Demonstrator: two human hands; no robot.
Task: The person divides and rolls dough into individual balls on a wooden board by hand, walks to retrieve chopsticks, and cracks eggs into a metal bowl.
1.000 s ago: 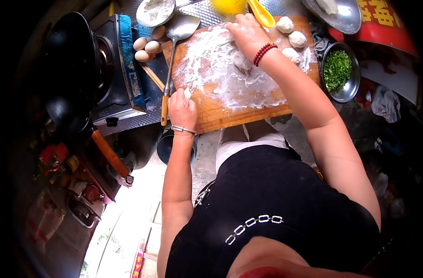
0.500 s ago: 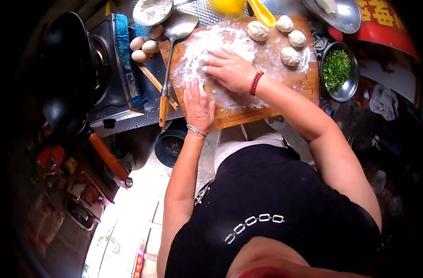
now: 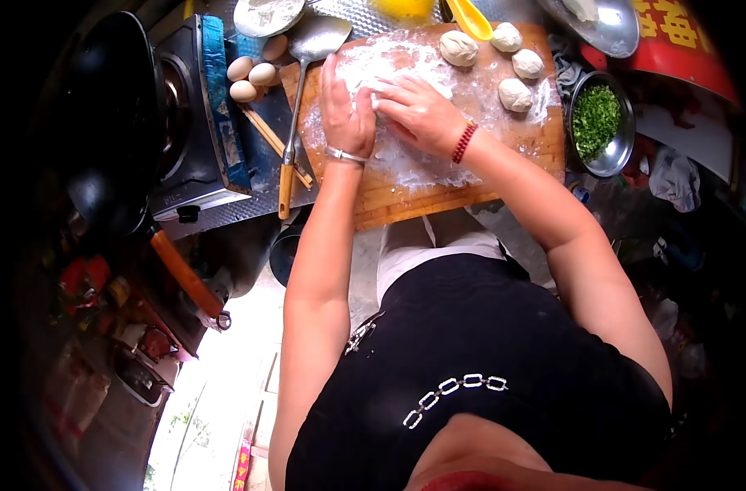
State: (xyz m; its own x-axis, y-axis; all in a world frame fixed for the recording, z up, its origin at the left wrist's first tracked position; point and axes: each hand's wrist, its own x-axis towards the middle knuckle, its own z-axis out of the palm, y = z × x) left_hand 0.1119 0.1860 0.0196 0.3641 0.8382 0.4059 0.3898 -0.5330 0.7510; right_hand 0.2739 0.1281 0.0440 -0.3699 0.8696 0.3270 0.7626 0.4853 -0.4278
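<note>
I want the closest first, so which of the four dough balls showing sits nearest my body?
The dough ball lowest in the picture, nearest the front edge of the wooden board; the other three lie farther back.

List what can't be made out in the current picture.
Head view:
Whatever lies beneath the left hand and right hand: covered by them.
Yellow object: cut off by the top edge.
Wok interior: lost in darkness.
Dark container: partly hidden by the left forearm.

Left hand (image 3: 347, 119), right hand (image 3: 422, 116) close together at floury board (image 3: 397, 214); four dough balls (image 3: 515, 95) lie beyond right hand; greens (image 3: 596, 123) in bowl (image 3: 624, 143).
</note>
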